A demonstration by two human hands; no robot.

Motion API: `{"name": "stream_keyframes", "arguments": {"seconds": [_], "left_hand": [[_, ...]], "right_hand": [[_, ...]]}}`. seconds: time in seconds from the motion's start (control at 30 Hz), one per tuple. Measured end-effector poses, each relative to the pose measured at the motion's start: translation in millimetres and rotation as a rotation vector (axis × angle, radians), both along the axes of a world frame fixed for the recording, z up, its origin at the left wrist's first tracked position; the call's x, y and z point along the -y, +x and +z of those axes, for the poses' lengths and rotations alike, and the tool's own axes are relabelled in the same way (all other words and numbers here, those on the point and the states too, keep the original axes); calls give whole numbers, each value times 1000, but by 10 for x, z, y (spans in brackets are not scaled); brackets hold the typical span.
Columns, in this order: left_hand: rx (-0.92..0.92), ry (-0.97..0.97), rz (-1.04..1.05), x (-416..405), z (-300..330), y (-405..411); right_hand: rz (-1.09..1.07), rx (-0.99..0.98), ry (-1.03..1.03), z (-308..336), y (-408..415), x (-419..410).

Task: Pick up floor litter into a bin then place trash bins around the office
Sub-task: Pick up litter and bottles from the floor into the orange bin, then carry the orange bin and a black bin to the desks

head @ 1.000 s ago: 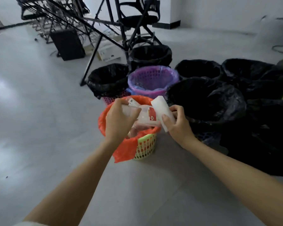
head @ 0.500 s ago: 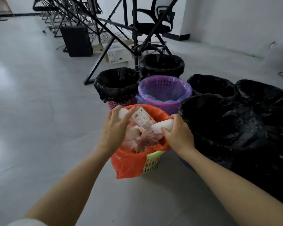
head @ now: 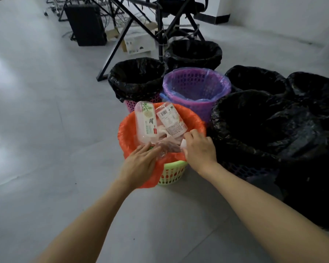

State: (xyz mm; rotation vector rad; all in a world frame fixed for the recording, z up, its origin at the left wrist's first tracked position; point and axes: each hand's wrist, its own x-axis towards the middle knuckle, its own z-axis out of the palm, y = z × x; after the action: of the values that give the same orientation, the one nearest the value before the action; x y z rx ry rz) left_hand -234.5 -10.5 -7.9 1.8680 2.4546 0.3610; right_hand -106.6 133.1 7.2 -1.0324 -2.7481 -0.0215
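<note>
On the grey floor [head: 46,130], a green basket [head: 172,172] lined with an orange bag [head: 127,130] holds the litter: a clear plastic tray [head: 145,122] with a leaf print and a small red mark on its label, and a clear packet [head: 171,118] showing a barcode and fine print too small to read. Both stand tilted, sticking up above the rim. Half a second ago both hands gripped these pieces over the bin; now the left hand [head: 141,164] lies flat and released on the near rim, fingers spread. The right hand [head: 199,149] curls around something white at the right rim; what it is I cannot tell. Behind stand a purple-lined basket [head: 196,90] and several black-lined bins [head: 137,80].
</note>
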Motion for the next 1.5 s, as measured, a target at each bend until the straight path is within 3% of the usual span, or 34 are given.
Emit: {"name": "stream_keyframes", "arguments": {"seconds": [0.1, 0.3, 0.4, 0.47, 0.53, 0.63, 0.67, 0.73, 0.83, 0.93, 1.17, 1.33, 1.5], "left_hand": [[6, -21, 66, -57, 12, 62], [69, -28, 151, -174, 86, 149], [226, 274, 277, -150, 154, 376], [307, 501, 339, -176, 180, 607], [641, 567, 481, -239, 221, 882], [1670, 367, 834, -424, 304, 1188], [1911, 297, 905, -482, 324, 1232], [2116, 262, 1030, -581, 317, 1276], [2223, 453, 1193, -707, 285, 1154], [2238, 588, 1291, -813, 247, 1018], [2325, 744, 1377, -797, 186, 1005], [2234, 656, 1457, -394, 156, 1175], [2109, 584, 1665, 294, 565, 1366]], "right_hand": [[45, -35, 1, -53, 18, 53], [177, -49, -248, -105, 112, 81], [165, -309, -408, -5, 313, 49], [41, -495, -469, 65, 521, 25], [-137, -616, -581, 103, 778, 42], [-392, -632, -799, 32, 1158, 110], [-515, -705, -908, 23, 1242, 105], [-785, -965, -1203, 49, 1391, -24], [-923, -1341, -1537, 76, 1516, -347], [-974, -1581, -1669, 82, 1510, -626], [-1074, -1657, -1681, 59, 1410, -789], [-1183, -1664, -1761, 153, 1683, -376], [-1387, -1480, -1830, 736, 1882, 232]]}}
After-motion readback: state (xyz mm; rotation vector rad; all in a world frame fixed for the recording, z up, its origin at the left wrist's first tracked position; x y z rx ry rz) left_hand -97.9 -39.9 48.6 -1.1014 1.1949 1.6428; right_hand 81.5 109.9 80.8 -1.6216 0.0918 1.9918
